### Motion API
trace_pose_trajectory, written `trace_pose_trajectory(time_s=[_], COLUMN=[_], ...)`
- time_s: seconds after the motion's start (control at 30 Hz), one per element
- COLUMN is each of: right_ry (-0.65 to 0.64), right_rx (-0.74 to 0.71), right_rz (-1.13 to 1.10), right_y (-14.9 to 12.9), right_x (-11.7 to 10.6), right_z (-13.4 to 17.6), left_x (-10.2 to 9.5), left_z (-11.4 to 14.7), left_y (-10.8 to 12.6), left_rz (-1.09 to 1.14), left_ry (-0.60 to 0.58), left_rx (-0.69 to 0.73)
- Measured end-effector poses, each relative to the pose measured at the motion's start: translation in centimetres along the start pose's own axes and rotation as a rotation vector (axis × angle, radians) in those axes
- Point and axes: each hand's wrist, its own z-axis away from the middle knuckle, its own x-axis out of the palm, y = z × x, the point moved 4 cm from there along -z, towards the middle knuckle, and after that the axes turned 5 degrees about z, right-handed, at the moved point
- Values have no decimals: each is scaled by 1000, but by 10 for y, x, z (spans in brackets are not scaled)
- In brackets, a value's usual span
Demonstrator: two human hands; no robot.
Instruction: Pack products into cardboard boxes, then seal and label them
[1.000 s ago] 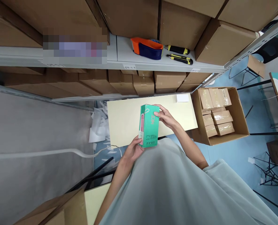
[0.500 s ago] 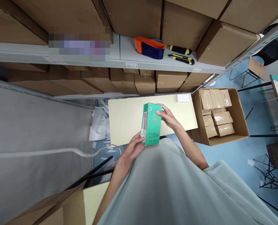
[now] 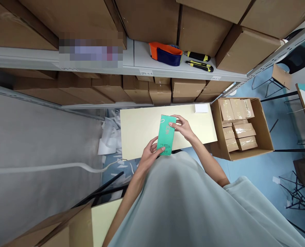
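Note:
A green printed box [image 3: 166, 135] is held between my two hands, above the near edge of a pale yellow table [image 3: 139, 127]. My left hand [image 3: 150, 154] grips its lower left side, thumb lying across the printed front. At the upper right edge, my right hand [image 3: 181, 127] pinches it, with the thumb on the front and the fingers behind. The broad printed face is turned up towards me; the back of the box is hidden. On the table's far right part lies a small white box [image 3: 201, 108].
Right of the table stands an open carton [image 3: 264, 137] with several taped brown boxes. Ahead is a shelf [image 3: 139, 61] loaded with cartons, carrying box cutters [image 3: 197, 56] and an orange-and-blue tape dispenser [image 3: 166, 54]. A white cable [image 3: 52, 168] crosses at left. An open carton [image 3: 75, 230] sits lower left.
The green box has turned so that its side with the pink picture no longer shows. My left thumb has moved onto its front face; my right hand stays at the upper edge.

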Motion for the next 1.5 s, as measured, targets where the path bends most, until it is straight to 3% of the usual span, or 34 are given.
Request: trace_pose_trajectory(time_s=[0.27,0.53,0.6,0.7,0.93,1.23,1.5], right_ry=[-31,-290,-268,-171,23,-1,-120], right_rx=[-4,12,1,-8,-53,-61,-31], right_rz=[-36,-194,-186,-124,-2,14,-46], right_y=[4,1,-1,-1,11,15,8], right_x=[2,10,13,14,4,5,5], right_z=[0,2,2,0,-8,-8,-3], left_x=[2,-12,-14,-18,-26,-12,-25], left_z=[5,12,11,7,-1,-9,-1], left_y=[-2,-26,-27,-16,5,-8,-7], left_rz=[64,388,402,318,4,-27,99], left_ry=[33,-161,-199,-224,-98,-100,-176], left_rx=[0,-236,-278,-214,-54,-5,-84])
